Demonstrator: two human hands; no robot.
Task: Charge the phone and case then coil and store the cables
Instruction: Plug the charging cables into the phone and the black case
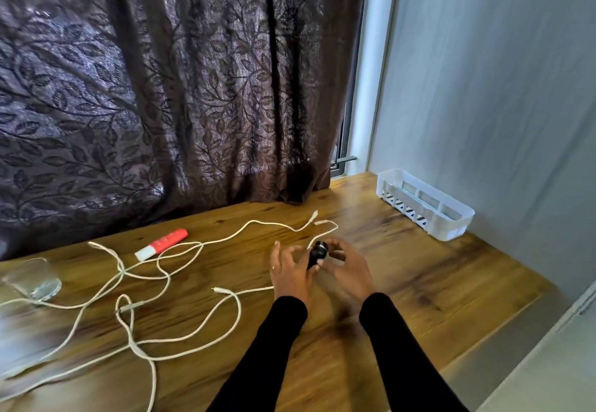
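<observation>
A small black case point(317, 255) is held between both hands above the wooden table point(419, 276). My right hand point(346, 266) grips its right side with curled fingers. My left hand point(288, 266) is at its left, fingers spread, its thumb side touching the case. A white cable point(322, 234) runs from the case toward the curtain. More white cables point(180, 269) lie tangled and loose across the left half of the table, one plug end point(219, 289) lying near my left wrist. No phone is in view.
A white slotted plastic basket point(425, 205) stands at the back right against the wall. A red and white tube point(161, 244) lies near the curtain. A clear glass point(32, 279) stands at the far left. A dark leaf-patterned curtain point(161, 89) hangs behind the table.
</observation>
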